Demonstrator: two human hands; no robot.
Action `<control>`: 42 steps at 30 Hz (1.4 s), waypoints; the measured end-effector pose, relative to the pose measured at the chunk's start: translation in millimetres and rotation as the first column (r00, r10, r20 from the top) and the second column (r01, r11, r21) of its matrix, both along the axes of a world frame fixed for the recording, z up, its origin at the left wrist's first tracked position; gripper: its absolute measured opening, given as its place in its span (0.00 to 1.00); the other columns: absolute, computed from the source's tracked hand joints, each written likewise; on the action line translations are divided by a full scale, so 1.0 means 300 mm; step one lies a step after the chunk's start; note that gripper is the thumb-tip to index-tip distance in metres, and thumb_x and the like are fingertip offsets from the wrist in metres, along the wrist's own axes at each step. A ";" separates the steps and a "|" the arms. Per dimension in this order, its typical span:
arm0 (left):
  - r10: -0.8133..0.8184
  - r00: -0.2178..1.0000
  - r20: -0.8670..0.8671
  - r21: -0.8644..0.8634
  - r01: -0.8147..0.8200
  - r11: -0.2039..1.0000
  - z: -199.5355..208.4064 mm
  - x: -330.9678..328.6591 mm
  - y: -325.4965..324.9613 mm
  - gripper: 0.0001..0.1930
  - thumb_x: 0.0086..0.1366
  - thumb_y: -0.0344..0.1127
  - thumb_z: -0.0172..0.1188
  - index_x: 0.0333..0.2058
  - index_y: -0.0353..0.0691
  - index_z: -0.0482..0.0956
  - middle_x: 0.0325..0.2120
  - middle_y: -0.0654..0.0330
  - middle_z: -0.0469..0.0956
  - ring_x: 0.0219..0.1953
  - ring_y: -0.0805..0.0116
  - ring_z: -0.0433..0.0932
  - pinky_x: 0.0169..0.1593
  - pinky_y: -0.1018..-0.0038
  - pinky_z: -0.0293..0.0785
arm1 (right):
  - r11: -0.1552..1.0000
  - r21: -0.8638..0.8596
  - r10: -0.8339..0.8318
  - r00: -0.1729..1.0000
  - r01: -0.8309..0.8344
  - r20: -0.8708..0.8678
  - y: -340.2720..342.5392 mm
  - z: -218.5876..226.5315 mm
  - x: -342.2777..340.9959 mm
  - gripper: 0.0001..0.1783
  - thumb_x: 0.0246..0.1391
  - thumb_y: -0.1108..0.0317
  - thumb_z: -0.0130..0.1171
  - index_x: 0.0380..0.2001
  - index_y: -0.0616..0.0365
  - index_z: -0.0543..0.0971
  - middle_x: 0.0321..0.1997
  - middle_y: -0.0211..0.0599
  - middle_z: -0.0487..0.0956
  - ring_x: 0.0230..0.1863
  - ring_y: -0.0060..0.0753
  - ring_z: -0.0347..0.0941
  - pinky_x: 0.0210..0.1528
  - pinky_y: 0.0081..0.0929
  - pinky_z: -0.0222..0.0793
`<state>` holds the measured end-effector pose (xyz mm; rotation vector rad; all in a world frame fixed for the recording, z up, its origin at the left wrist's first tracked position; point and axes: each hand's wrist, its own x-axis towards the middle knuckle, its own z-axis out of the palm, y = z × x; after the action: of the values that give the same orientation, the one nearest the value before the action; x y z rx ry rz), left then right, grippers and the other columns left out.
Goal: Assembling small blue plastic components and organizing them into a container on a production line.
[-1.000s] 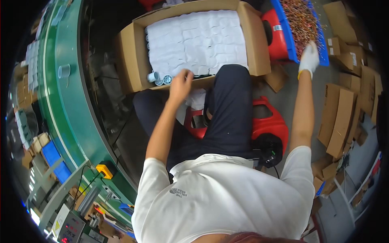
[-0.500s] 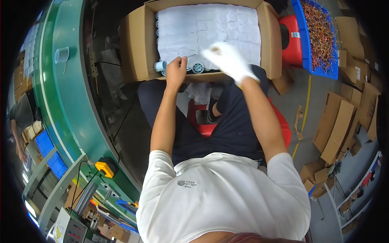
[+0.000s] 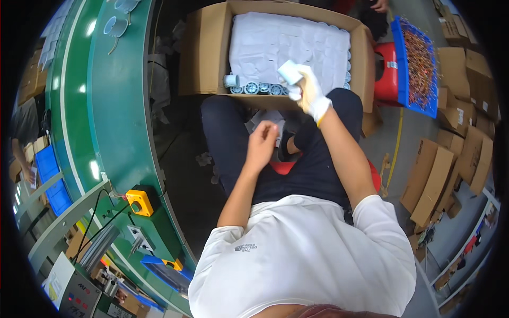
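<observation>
My right hand [image 3: 307, 95], in a white glove, is closed round a light blue plastic cylinder [image 3: 290, 72] and holds it above the near part of a cardboard box [image 3: 204, 53]. My bare left hand [image 3: 263, 139] is over my lap, short of the box, its fingers curled together and nothing visible in them. White sheeting [image 3: 281, 40] covers most of the box's contents. Along the near edge, several light blue cylinders with spoked, wheel-like ends [image 3: 251, 88] show, and one cylinder [image 3: 231, 80] lies at the near left corner.
At my left runs a green conveyor [image 3: 124, 106] with light blue cups [image 3: 115, 26] on it and a yellow switch box [image 3: 139, 201] beside it. A blue tray of small wire-like parts [image 3: 419, 63] rests by a red stool [image 3: 385, 74]. Cardboard boxes [image 3: 429, 180] are stacked at right.
My left hand has drawn back from the box's near edge to over my lap. My right hand now shows a light blue cylinder in its grip. The whole view has shifted slightly.
</observation>
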<state>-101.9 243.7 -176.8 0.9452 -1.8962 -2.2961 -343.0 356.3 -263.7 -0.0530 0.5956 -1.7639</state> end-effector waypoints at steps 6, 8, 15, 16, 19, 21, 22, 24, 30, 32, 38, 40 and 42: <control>0.072 0.956 -0.285 0.117 -0.040 0.992 0.166 -0.001 0.210 0.14 0.73 0.29 0.65 0.52 0.36 0.71 0.40 0.64 0.76 0.41 0.78 0.74 0.48 0.78 0.73 | 0.871 -0.030 -0.490 0.871 0.490 0.033 0.150 0.566 0.508 0.33 0.69 0.54 0.55 0.69 0.63 0.69 0.63 0.52 0.79 0.60 0.45 0.79 0.65 0.40 0.75; -0.126 0.968 -0.218 -0.267 0.065 0.961 0.218 0.030 0.218 0.15 0.72 0.28 0.64 0.53 0.33 0.71 0.36 0.62 0.78 0.35 0.78 0.76 0.39 0.78 0.76 | 0.853 -0.062 -0.515 0.855 0.519 0.069 0.199 0.594 0.575 0.35 0.68 0.52 0.56 0.70 0.64 0.68 0.63 0.52 0.79 0.61 0.44 0.79 0.65 0.39 0.75; -0.166 0.957 -0.239 -0.400 0.059 0.914 0.213 0.171 0.235 0.12 0.70 0.28 0.68 0.47 0.33 0.76 0.30 0.57 0.84 0.28 0.75 0.81 0.33 0.77 0.78 | 0.893 -0.025 -0.446 0.892 0.449 0.072 0.289 0.606 0.701 0.40 0.67 0.49 0.56 0.71 0.68 0.65 0.63 0.53 0.79 0.62 0.48 0.78 0.70 0.43 0.70; -0.168 0.953 -0.253 -0.351 0.071 0.934 0.236 0.186 0.232 0.11 0.69 0.29 0.69 0.44 0.32 0.78 0.30 0.58 0.84 0.27 0.73 0.80 0.33 0.75 0.77 | 0.883 -0.098 -0.432 0.876 0.459 0.213 0.306 0.620 0.700 0.38 0.68 0.51 0.53 0.71 0.68 0.66 0.62 0.54 0.80 0.62 0.50 0.78 0.71 0.44 0.69; -0.203 0.940 -0.276 -0.233 0.139 0.962 0.294 0.244 0.210 0.08 0.69 0.29 0.70 0.40 0.30 0.81 0.29 0.59 0.84 0.27 0.77 0.80 0.32 0.78 0.76 | 0.878 -0.172 -0.395 0.878 0.447 0.268 0.329 0.627 0.711 0.37 0.67 0.52 0.52 0.71 0.67 0.66 0.61 0.55 0.80 0.62 0.52 0.78 0.71 0.45 0.69; -0.363 0.899 -0.244 -0.363 0.262 0.894 0.340 0.268 0.176 0.07 0.72 0.29 0.66 0.37 0.30 0.83 0.29 0.60 0.83 0.28 0.77 0.80 0.34 0.80 0.76 | 0.876 -0.053 -0.473 0.875 0.480 0.104 0.334 0.629 0.738 0.38 0.64 0.51 0.52 0.69 0.67 0.67 0.59 0.55 0.81 0.63 0.53 0.77 0.70 0.46 0.69; -0.366 0.898 -0.244 -0.361 0.266 0.894 0.352 0.271 0.163 0.07 0.72 0.29 0.66 0.37 0.30 0.83 0.29 0.60 0.83 0.28 0.77 0.80 0.34 0.80 0.76 | 0.874 -0.051 -0.477 0.873 0.484 0.104 0.338 0.635 0.741 0.38 0.64 0.51 0.52 0.69 0.67 0.67 0.59 0.55 0.81 0.63 0.53 0.77 0.70 0.46 0.69; -0.460 0.820 -0.341 -0.529 0.237 0.815 0.375 0.273 0.139 0.06 0.71 0.29 0.66 0.39 0.31 0.84 0.29 0.57 0.80 0.28 0.66 0.79 0.34 0.70 0.75 | 0.851 -0.180 -0.456 0.863 0.494 0.217 0.345 0.655 0.739 0.39 0.63 0.48 0.56 0.69 0.64 0.67 0.57 0.54 0.81 0.63 0.55 0.77 0.72 0.52 0.68; -0.363 0.905 -0.225 -0.089 0.351 0.932 0.467 0.402 0.057 0.14 0.77 0.30 0.59 0.32 0.29 0.85 0.26 0.57 0.85 0.24 0.74 0.82 0.30 0.78 0.79 | 0.880 -0.251 -0.328 0.897 0.404 0.296 0.403 0.674 0.727 0.40 0.59 0.56 0.69 0.70 0.55 0.65 0.60 0.45 0.77 0.62 0.55 0.74 0.62 0.62 0.74; -0.334 0.893 -0.301 0.051 0.365 0.929 0.510 0.433 0.030 0.09 0.73 0.26 0.61 0.33 0.27 0.86 0.27 0.57 0.86 0.23 0.75 0.82 0.28 0.80 0.76 | 0.908 -0.132 -0.380 0.915 0.397 0.132 0.437 0.651 0.740 0.44 0.57 0.58 0.74 0.72 0.54 0.64 0.65 0.47 0.74 0.59 0.53 0.77 0.58 0.56 0.78; -0.308 0.897 -0.317 0.067 0.345 0.936 0.567 0.461 0.042 0.04 0.68 0.22 0.65 0.35 0.27 0.87 0.25 0.55 0.86 0.23 0.74 0.83 0.27 0.80 0.77 | 0.959 -0.167 -0.249 0.962 0.229 -0.112 0.468 0.617 0.761 0.28 0.64 0.61 0.66 0.63 0.57 0.72 0.57 0.50 0.80 0.49 0.35 0.83 0.48 0.34 0.85; -0.346 0.860 -0.377 0.018 0.380 0.925 0.581 0.453 0.048 0.02 0.64 0.22 0.68 0.32 0.27 0.87 0.23 0.56 0.86 0.22 0.75 0.83 0.27 0.81 0.75 | 0.958 -0.138 -0.267 0.957 0.252 -0.108 0.467 0.576 0.776 0.22 0.70 0.54 0.58 0.56 0.60 0.75 0.53 0.52 0.81 0.45 0.36 0.84 0.43 0.32 0.85; -0.347 0.853 -0.390 -0.043 0.360 0.932 0.589 0.451 0.051 0.02 0.62 0.22 0.69 0.31 0.28 0.87 0.22 0.57 0.86 0.22 0.76 0.82 0.26 0.82 0.74 | 0.935 -0.234 -0.242 0.962 0.267 0.129 0.470 0.534 0.792 0.27 0.74 0.47 0.51 0.53 0.64 0.76 0.48 0.54 0.82 0.43 0.38 0.84 0.41 0.32 0.84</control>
<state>33.3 258.9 0.0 0.1054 -1.9802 -2.4631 -105.4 497.3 -103.4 -0.0648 0.3159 -2.0748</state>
